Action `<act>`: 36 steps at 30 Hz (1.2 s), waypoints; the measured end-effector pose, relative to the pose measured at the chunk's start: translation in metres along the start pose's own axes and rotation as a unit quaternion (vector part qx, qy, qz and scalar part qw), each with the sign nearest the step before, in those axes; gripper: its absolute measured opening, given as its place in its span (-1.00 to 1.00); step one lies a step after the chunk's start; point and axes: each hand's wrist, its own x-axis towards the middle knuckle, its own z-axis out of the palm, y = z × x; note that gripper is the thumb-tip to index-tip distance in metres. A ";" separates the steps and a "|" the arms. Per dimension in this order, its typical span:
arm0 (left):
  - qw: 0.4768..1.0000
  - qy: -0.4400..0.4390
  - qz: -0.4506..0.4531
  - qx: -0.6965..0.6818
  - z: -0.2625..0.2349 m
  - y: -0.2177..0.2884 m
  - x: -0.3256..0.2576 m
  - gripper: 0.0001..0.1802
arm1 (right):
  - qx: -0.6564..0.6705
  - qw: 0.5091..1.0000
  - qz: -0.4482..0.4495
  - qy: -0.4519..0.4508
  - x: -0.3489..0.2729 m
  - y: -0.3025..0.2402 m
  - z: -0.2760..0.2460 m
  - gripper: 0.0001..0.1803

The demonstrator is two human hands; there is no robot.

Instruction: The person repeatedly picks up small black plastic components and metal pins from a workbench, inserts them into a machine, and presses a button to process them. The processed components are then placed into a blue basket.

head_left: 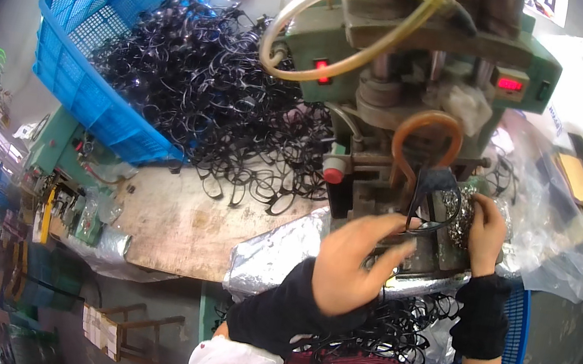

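A black plastic eyeglass frame (445,223) is at the bed of the green press (447,43), under its tooling. My left hand (351,264) reaches in from the left, thumb and forefinger around the near edge of the frame; slight blur softens the fingers. On the other side, my right hand (487,234) has its fingers bent together beside a heap of small shiny metal bits (456,214). Whatever those fingertips hold is hidden. An orange-brown curved strap (431,120) hangs just above the frame.
A blue plastic crate (86,85) lies tipped at the left, spilling many black eyeglass frames (193,82) onto the wooden table (178,221). More frames (406,326) lie below the press, over my lap. Clear plastic bags (559,251) lie right. A red button (333,176) juts from the press.
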 end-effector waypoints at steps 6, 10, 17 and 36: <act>0.914 0.315 -0.027 0.255 -0.087 -0.070 -0.030 -0.84 | 0.162 0.983 0.081 0.023 -0.025 0.002 -0.018 -0.89; 0.901 0.172 -0.125 0.379 -0.164 -0.157 -0.017 -0.87 | 0.173 0.981 0.084 -0.017 -0.014 -0.035 -0.017 -0.88; 0.827 0.094 -0.273 0.482 -0.165 -0.308 -0.057 -0.66 | 0.082 0.992 0.089 -0.036 -0.015 -0.027 -0.002 -0.87; 0.968 0.182 -0.085 0.147 -0.115 -0.157 -0.034 -0.91 | 0.282 0.955 -0.045 -0.082 -0.019 -0.110 0.029 -0.81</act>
